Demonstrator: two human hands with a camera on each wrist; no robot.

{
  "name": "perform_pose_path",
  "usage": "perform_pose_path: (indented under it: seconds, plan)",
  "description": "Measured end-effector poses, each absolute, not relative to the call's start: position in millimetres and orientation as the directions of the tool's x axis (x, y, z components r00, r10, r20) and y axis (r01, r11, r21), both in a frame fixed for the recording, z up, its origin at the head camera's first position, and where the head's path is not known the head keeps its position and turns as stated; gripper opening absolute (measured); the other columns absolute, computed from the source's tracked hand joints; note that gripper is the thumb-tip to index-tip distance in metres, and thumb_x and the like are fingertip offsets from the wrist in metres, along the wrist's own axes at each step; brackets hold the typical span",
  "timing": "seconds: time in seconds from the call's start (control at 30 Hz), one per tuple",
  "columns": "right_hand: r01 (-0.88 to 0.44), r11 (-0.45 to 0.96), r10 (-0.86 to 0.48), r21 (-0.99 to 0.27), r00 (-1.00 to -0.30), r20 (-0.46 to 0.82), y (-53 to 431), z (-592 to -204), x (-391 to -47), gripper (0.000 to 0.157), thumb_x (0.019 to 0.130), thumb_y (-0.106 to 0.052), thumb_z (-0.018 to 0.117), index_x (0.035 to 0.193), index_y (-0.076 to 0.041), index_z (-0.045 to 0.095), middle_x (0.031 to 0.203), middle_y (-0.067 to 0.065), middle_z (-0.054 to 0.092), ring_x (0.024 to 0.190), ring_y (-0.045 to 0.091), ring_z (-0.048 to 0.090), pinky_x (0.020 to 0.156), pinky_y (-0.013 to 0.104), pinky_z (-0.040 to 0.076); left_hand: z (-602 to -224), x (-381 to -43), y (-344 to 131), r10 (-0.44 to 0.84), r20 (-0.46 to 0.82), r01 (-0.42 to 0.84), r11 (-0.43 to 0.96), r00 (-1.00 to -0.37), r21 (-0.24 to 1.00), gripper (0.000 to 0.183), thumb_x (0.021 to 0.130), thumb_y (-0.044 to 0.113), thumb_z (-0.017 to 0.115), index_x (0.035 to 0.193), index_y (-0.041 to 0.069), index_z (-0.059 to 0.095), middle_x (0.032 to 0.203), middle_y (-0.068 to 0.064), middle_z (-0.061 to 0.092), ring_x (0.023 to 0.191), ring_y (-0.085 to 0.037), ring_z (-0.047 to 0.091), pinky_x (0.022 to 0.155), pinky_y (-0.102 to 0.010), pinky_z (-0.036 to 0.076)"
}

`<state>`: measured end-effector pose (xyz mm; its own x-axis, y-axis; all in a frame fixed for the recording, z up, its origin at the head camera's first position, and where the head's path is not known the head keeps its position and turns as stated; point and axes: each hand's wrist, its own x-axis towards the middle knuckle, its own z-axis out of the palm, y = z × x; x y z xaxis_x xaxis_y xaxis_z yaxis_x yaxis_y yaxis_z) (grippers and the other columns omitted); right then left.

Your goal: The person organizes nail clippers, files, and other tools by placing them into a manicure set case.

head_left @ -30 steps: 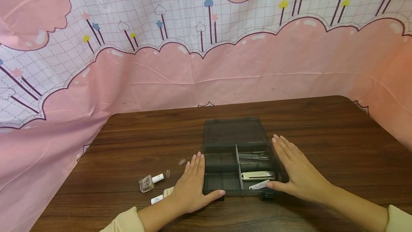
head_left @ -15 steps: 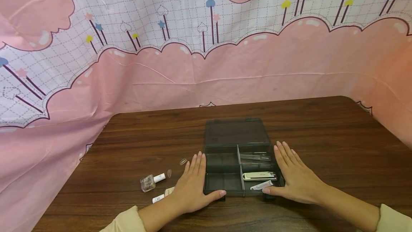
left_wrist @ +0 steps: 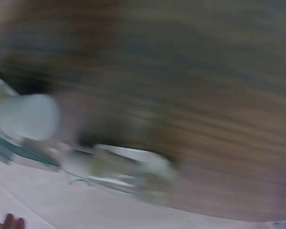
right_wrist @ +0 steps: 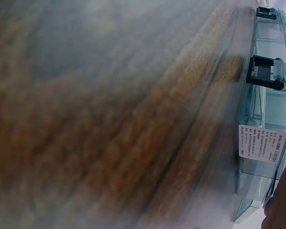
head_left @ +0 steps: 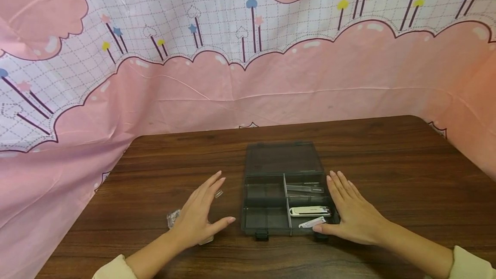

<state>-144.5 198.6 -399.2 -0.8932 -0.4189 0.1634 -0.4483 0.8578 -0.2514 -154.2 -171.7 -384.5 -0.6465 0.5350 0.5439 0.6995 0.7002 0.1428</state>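
Observation:
A dark see-through divided box (head_left: 265,218) lies on the table with its lid (head_left: 284,157) laid back. Its right compartments hold a cream nail clipper (head_left: 310,211), a small silver nail clipper (head_left: 312,222) and slim grey tools (head_left: 305,188); those on the left are bare. My right hand (head_left: 358,214) rests along the box's right side, thumb at the front corner. Apart from the box, my left hand (head_left: 197,216) hovers with fingers spread over the nail polish bottles. One clear bottle (head_left: 173,218) is partly hidden by it, and a second bottle (head_left: 207,240) mostly so.
A clear nail tip (head_left: 218,193) lies beyond my left fingers. On the box's side a white label (right_wrist: 261,143) and black latches (right_wrist: 265,72) show in the right wrist view. Behind the wooden table (head_left: 186,154) hangs a pink patterned cloth (head_left: 294,72).
My left hand has let go of the box's left side and moved left over the bottles. My right hand stays at the right side. The box looks nearly unmoved.

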Motion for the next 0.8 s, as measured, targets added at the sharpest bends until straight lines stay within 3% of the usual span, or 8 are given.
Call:
perform_pose_path:
  seconds: [0.13, 0.27, 0.47, 0.8]
  plan:
    - [-0.447, 0.856, -0.416, -0.259, -0.894, 0.168, 198, -399, -144, 0.113, 0.075, -0.069, 0.058, 0.145, 0.008, 0.014, 0.154, 0.025, 0.007, 0.145, 0.032, -0.003, 0.118, 0.036, -0.007, -392, -154, -195, 0.55, 0.56, 0.716, 0.688, -0.619, 0.116, 0.073, 0.082, 0.051, 0.064, 0.132, 0.002, 0.045, 0.139, -0.015, 0.044, 0.119, -0.031, 0.05, 0.093, -0.05, 0.046]
    - [-0.446, 0.856, -0.414, -0.263, -0.894, 0.171, 198, -398, -143, 0.112, 0.075, -0.068, 0.058, 0.145, 0.008, 0.014, 0.154, 0.026, 0.007, 0.145, 0.031, -0.003, 0.118, 0.035, -0.006, -398, -151, -213, 0.525, 0.528, 0.667, 0.737, -0.668, 0.111, 0.068, 0.076, 0.044, 0.073, 0.126, 0.004, 0.052, 0.132, -0.012, 0.05, 0.114, -0.029, 0.054, 0.089, -0.049, 0.048]
    - [-0.45, 0.855, -0.413, -0.26, -0.892, 0.185, 199, -399, -143, 0.112, 0.075, -0.067, 0.059, 0.145, 0.009, 0.016, 0.153, 0.027, 0.01, 0.145, 0.033, 0.0, 0.113, 0.021, -0.016, -399, -146, -227, 0.443, 0.476, 0.578, 0.796, -0.759, 0.18, 0.059, 0.073, 0.034, 0.077, 0.12, 0.004, 0.058, 0.125, -0.011, 0.057, 0.114, -0.03, 0.055, 0.09, -0.053, 0.047]
    - [-0.447, 0.852, -0.411, -0.273, -0.893, 0.182, 198, -398, -143, 0.112, 0.075, -0.067, 0.059, 0.144, 0.009, 0.016, 0.152, 0.027, 0.011, 0.144, 0.035, 0.004, 0.114, 0.022, -0.015, -406, -138, -254, 0.348, 0.472, 0.5, 0.831, -0.81, 0.245, 0.052, 0.071, 0.025, 0.08, 0.113, 0.002, 0.06, 0.113, -0.007, 0.061, 0.101, -0.027, 0.062, 0.082, -0.041, 0.053]
